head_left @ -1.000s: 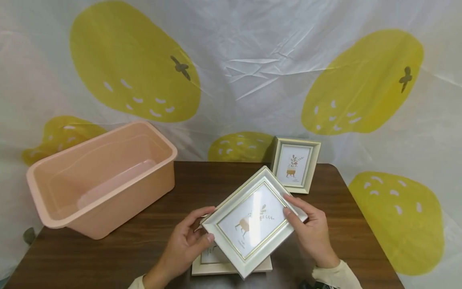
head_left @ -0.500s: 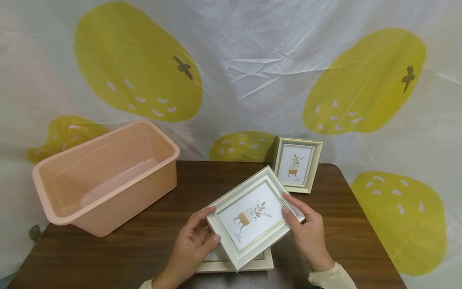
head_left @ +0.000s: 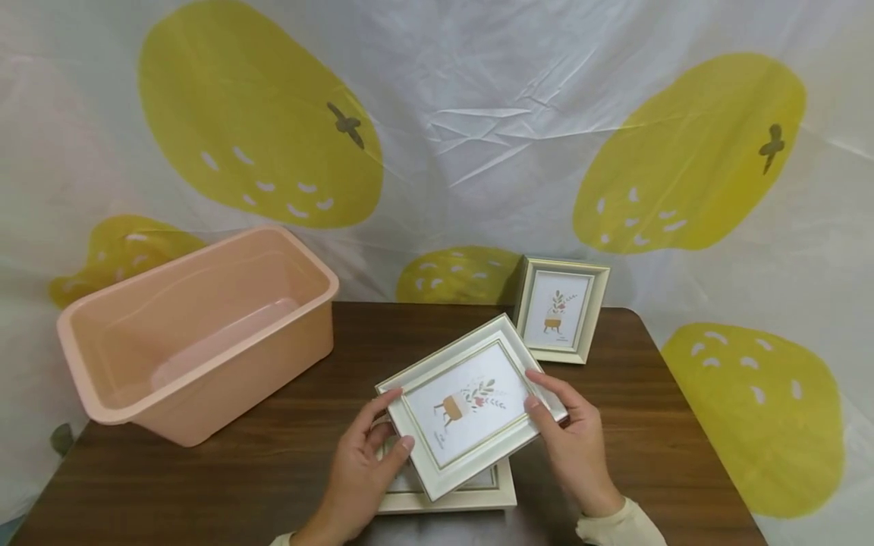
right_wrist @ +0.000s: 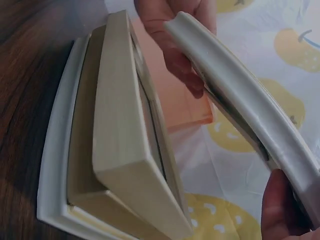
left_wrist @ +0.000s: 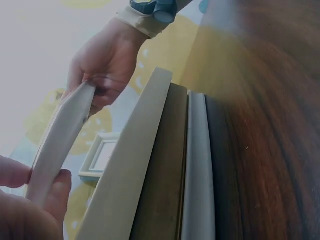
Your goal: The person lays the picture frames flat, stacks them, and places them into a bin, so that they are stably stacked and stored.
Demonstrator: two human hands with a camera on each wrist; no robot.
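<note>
Head view shows both hands holding a white picture frame [head_left: 471,406] with a thin gold inner line, face up and tilted, above the near middle of the dark wood table [head_left: 273,470]; the left hand [head_left: 365,462] pinches its lower left corner, thumb on the front rim and fingers curled behind; the right hand [head_left: 573,447] clasps the right edge, fingertips lying on the front moulding, so each grip is closed on the frame; its print shows a small potted plant on legs; directly under it, flat on the table and partly hidden, lies a cream frame [head_left: 471,497], not touching the held one; the left wrist view shows the held frame [left_wrist: 60,145] edge-on, lifted clear of the lying stack [left_wrist: 150,170], with the opposite hand [left_wrist: 107,62] at its far end; the right wrist view shows the same gap, the curved white moulding [right_wrist: 240,95] above the cream frame [right_wrist: 125,130]; a 3rd frame [head_left: 561,309] stands upright at the table's far edge, right of centre, well apart from the hands; a peach plastic tub [head_left: 102,394] sits on the table's far left; a white cloth with yellow fruit shapes [head_left: 686,152] hangs behind.
</note>
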